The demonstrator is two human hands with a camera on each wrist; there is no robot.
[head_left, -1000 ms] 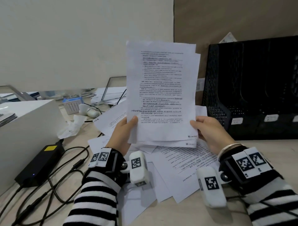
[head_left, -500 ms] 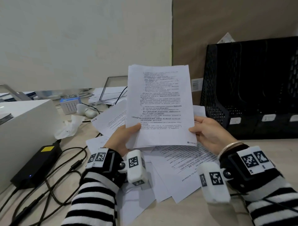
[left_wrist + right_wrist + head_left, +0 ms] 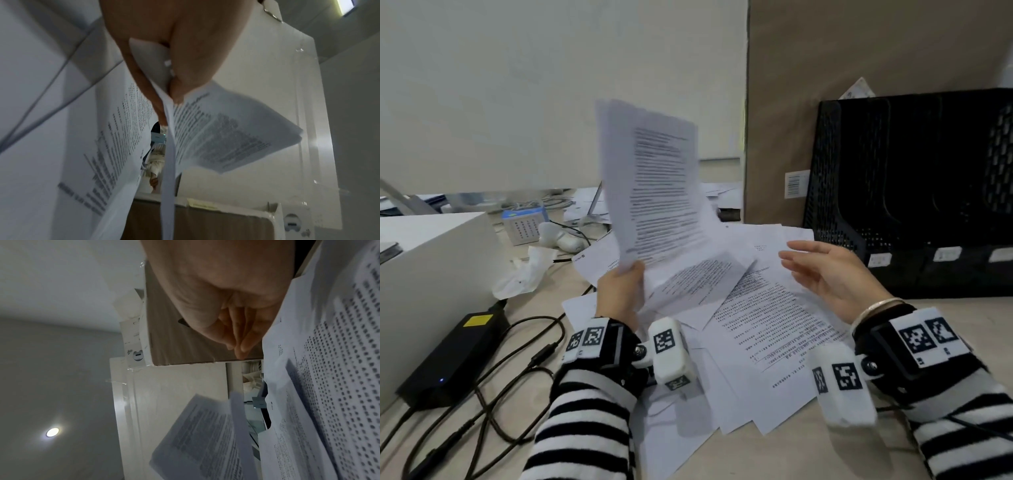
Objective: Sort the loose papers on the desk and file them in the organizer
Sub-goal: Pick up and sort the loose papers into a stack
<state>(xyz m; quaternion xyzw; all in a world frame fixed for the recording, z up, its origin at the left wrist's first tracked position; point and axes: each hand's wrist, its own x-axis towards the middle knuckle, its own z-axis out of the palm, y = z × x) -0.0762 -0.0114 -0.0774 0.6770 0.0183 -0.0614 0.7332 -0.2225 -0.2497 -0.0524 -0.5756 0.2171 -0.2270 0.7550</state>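
My left hand (image 3: 625,284) pinches the bottom edge of a thin stack of printed sheets (image 3: 654,185) and holds it upright above the desk, tilted left and blurred. The left wrist view shows thumb and fingers clamped on that stack (image 3: 216,134). My right hand (image 3: 822,270) hovers empty to the right, fingers straight and together, above the loose papers (image 3: 767,325) spread over the desk. In the right wrist view the right hand's fingers (image 3: 240,337) hold nothing, and the stack (image 3: 203,434) shows below. The black mesh organizer (image 3: 914,192) stands at the right rear with upright slots.
A black power brick (image 3: 453,356) and tangled cables (image 3: 493,394) lie at the front left. A white box (image 3: 431,274) stands left. A crumpled tissue (image 3: 524,274), a small blue-topped device (image 3: 525,226) and a brown cardboard panel (image 3: 808,102) sit behind the papers.
My right hand has let go of the stack and drawn away to the right. The left hand alone now holds the stack, swung to the left and tilted.
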